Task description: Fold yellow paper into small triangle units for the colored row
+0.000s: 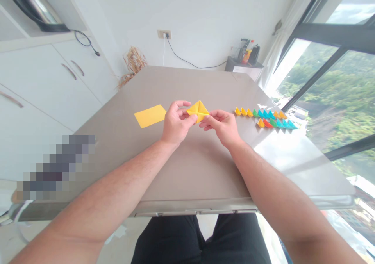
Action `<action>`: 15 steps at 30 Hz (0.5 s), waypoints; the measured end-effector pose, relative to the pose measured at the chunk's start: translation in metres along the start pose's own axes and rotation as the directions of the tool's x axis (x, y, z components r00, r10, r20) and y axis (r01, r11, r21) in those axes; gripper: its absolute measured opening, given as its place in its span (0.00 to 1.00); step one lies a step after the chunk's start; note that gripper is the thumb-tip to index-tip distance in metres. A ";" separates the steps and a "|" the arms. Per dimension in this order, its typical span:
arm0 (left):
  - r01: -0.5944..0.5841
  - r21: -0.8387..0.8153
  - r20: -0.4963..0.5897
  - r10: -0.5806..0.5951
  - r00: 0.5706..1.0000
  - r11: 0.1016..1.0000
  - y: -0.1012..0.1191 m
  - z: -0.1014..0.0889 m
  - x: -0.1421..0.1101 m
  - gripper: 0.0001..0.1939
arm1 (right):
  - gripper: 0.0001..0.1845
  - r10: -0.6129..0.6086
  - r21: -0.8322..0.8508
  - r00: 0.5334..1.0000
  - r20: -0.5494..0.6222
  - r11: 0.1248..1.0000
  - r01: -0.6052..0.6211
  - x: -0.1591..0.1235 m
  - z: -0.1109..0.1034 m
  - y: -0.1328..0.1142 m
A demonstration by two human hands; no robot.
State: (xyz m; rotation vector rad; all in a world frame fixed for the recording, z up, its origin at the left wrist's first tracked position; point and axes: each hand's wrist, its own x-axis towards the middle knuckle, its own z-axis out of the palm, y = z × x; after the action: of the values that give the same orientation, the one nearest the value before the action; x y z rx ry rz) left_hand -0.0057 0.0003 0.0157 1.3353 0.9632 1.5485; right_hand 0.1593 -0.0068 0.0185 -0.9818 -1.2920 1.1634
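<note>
A piece of folded yellow paper (199,108), diamond-shaped with creases meeting at its middle, is held up over the table between both hands. My left hand (177,122) pinches its left side, thumb on the near face and index finger raised behind. At the right corner, my right hand (223,124) grips it between thumb and fingers. Flat on the table, just left of my left hand, lies a yellow paper sheet (150,116). Two rows of small folded paper boats, an upper row (260,113) and a lower row (277,123), stand to the right in yellow, green, blue, orange and red.
The grey-brown table (187,170) reaches from my lap toward the wall. A blurred-out object (58,166) rests at its left edge. Windows (331,80) run along the right. Behind stand dried stalks (133,63) and a small cabinet (243,66) holding bottles.
</note>
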 end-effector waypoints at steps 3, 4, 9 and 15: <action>0.012 -0.001 0.044 -0.012 0.999 1.000 -0.002 0.000 0.000 0.20 | 0.13 -0.018 -0.003 1.000 -0.001 1.000 0.018 0.000 0.000 0.002; 0.011 0.001 0.052 -0.011 0.999 1.000 -0.004 0.000 0.000 0.20 | 0.12 -0.020 -0.003 1.000 0.001 1.000 0.020 0.000 0.000 0.002; -0.001 0.016 0.040 0.001 0.999 1.000 -0.011 -0.001 0.002 0.20 | 0.10 -0.005 -0.020 1.000 0.014 1.000 0.006 -0.001 0.001 0.002; 0.009 0.030 0.044 -0.010 0.999 1.000 -0.009 -0.001 0.001 0.19 | 0.11 -0.006 0.005 1.000 0.016 1.000 0.005 -0.001 0.001 0.003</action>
State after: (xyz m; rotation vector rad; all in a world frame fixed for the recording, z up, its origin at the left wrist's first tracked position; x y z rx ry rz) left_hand -0.0060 0.0044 0.0071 1.3783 0.9676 1.4972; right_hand 0.1581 -0.0075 0.0159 -0.9666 -1.3035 1.1719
